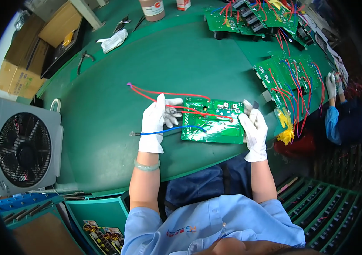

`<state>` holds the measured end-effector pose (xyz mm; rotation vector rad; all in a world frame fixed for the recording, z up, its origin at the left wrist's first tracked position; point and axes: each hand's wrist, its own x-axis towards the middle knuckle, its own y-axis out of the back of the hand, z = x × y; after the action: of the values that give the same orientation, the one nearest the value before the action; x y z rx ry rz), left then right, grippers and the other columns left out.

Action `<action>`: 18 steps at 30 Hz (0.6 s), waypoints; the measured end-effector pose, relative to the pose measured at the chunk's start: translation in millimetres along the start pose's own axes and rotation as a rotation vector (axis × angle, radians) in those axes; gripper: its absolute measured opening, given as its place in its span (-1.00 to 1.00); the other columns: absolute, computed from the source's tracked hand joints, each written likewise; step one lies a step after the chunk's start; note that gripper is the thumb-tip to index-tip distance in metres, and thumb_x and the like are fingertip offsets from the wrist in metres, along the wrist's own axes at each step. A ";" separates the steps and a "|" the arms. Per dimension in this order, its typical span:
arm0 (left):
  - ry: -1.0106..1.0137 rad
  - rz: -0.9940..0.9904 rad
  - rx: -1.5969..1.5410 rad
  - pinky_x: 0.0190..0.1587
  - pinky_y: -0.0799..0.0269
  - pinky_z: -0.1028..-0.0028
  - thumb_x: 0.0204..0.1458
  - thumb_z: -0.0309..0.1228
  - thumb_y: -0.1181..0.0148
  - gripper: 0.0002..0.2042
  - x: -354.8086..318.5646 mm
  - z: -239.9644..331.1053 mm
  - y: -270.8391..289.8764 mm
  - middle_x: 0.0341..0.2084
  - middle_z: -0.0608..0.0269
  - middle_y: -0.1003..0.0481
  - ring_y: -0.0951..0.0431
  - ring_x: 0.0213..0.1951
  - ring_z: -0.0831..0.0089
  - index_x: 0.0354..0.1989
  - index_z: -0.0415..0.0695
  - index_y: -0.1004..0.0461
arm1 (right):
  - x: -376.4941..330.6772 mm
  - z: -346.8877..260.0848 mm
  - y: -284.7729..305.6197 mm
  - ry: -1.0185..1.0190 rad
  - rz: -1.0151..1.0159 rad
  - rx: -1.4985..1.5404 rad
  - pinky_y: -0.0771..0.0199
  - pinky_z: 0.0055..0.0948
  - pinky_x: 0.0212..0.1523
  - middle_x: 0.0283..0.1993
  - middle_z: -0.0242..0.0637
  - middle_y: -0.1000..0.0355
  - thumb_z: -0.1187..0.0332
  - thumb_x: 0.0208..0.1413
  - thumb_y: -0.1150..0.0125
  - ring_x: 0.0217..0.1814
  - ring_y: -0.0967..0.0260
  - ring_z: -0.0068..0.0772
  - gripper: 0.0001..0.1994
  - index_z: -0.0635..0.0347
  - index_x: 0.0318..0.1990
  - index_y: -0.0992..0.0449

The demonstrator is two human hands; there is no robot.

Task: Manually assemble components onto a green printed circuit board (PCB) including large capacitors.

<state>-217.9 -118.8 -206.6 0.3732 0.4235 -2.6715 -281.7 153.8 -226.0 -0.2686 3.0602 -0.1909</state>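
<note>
A green circuit board lies level in front of me over the green table. Red wires and a blue wire run from it to the left, the blue one ending in a metal lug. My right hand, in a white glove, grips the board's right edge with the thumb on top. A small dark piece shows by its fingertips; I cannot make out what it is. My left hand, also gloved, is beside the board's left edge, fingers apart. The wires cross that hand, and none looks clearly pinched.
A box fan stands at the left. Pliers, a white glove and a bottle lie or stand farther back. Wired circuit boards crowd the right side. Beyond them another person's gloved hand is at work.
</note>
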 end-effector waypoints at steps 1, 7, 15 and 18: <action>0.008 -0.028 -0.101 -0.65 -0.26 0.65 0.26 -0.03 0.19 -0.48 1.5 0.6 3.1 -0.61 0.23 -0.51 -0.41 -0.70 0.59 -0.15 -0.30 -0.52 | 0.0 1.9 0.1 -0.026 0.014 -0.037 -0.37 -0.56 -0.04 0.04 -0.25 -0.40 0.53 0.08 -0.19 -0.06 -0.34 -0.58 -0.74 0.36 -0.05 -0.42; -0.051 -0.148 -0.104 -0.36 -0.45 0.56 0.25 -0.10 0.16 -0.55 3.0 7.9 21.6 -0.31 0.07 -0.55 -0.55 -0.38 0.46 -0.02 -0.26 -0.44 | 0.3 6.3 0.1 0.012 0.103 -0.029 -0.34 -0.69 -0.23 -0.01 -0.27 -0.42 0.50 0.14 -0.13 -0.23 -0.33 -0.70 -0.75 0.35 -0.02 -0.42; -0.233 -0.238 0.273 -0.09 -0.42 0.53 0.07 -0.56 -0.11 -0.70 -10.7 15.8 24.6 -0.21 0.16 -0.54 -0.52 -0.18 0.50 0.01 -0.24 -0.44 | -4.1 -2.8 -7.7 0.069 0.218 0.121 -0.13 -0.71 -0.71 -0.28 -0.27 -0.50 0.48 0.18 -0.07 -0.72 -0.15 -0.72 -0.63 0.32 0.14 -0.24; -0.236 -0.198 0.342 -0.03 -0.40 0.52 -0.02 -0.69 -0.13 -0.64 -12.0 10.4 8.0 -0.18 0.21 -0.53 -0.50 -0.16 0.53 0.00 -0.21 -0.45 | -4.0 -1.3 -6.4 0.110 0.244 0.139 -0.13 -0.69 -0.73 -0.31 -0.24 -0.49 0.49 0.18 -0.05 -0.73 -0.16 -0.69 -0.63 0.32 0.14 -0.23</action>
<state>-205.9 -125.1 -195.1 0.1126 -0.0753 -2.9384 -276.8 148.4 -223.7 0.1276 3.1309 -0.4141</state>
